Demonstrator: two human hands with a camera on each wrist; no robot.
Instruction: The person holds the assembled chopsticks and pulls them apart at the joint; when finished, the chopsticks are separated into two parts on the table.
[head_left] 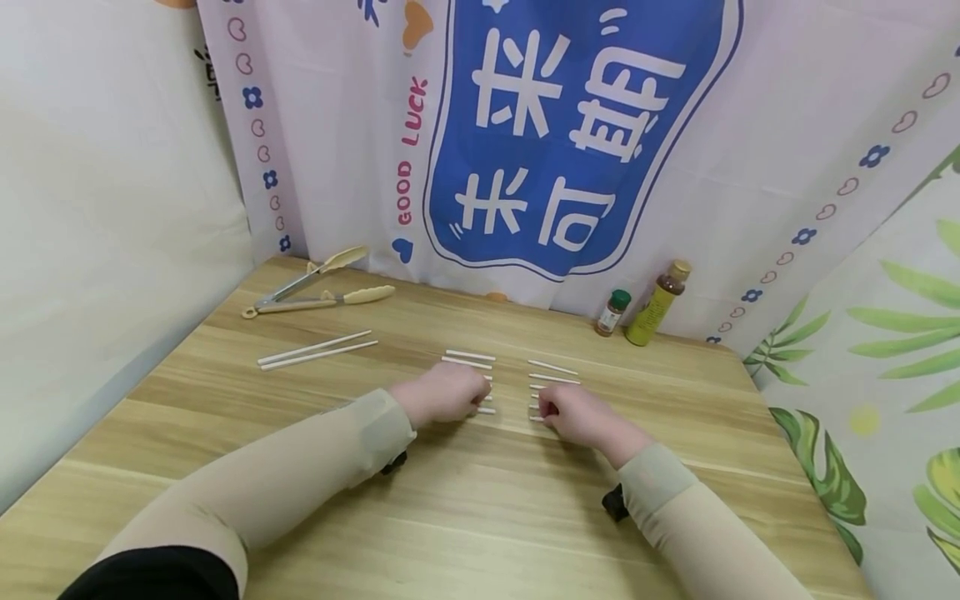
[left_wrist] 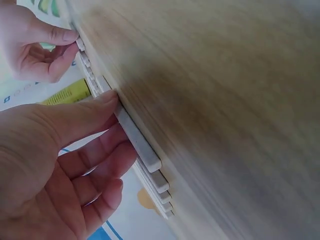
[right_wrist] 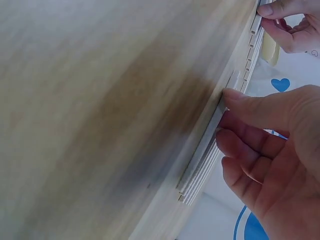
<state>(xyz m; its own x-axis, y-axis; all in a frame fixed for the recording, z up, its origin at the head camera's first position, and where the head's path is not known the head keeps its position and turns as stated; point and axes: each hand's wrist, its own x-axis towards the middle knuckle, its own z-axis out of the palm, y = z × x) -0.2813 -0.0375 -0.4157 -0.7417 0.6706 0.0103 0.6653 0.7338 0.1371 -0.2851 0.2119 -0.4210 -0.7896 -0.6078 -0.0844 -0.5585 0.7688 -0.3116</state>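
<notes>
Two rows of short, thin white sticks lie side by side on the wooden table, the left group point(head_left: 468, 355) apart from the right group point(head_left: 555, 378). My left hand point(head_left: 448, 392) is over the near end of the left group, and its thumb and fingers pinch the nearest white stick point(left_wrist: 137, 137). Over the right group, my right hand point(head_left: 581, 414) pinches that group's nearest white stick point(right_wrist: 205, 145) between thumb and fingers. Both held sticks are low, close to the tabletop; whether they touch it I cannot tell. In the head view my hands partly cover both groups.
Spread tongs point(head_left: 300, 307) with cream tips lie at the back left. Nearer are two longer white sticks point(head_left: 315, 347). A small green-capped bottle point(head_left: 611, 315) and a taller yellow-labelled bottle point(head_left: 654, 310) stand at the back right, before a printed curtain point(head_left: 360, 167).
</notes>
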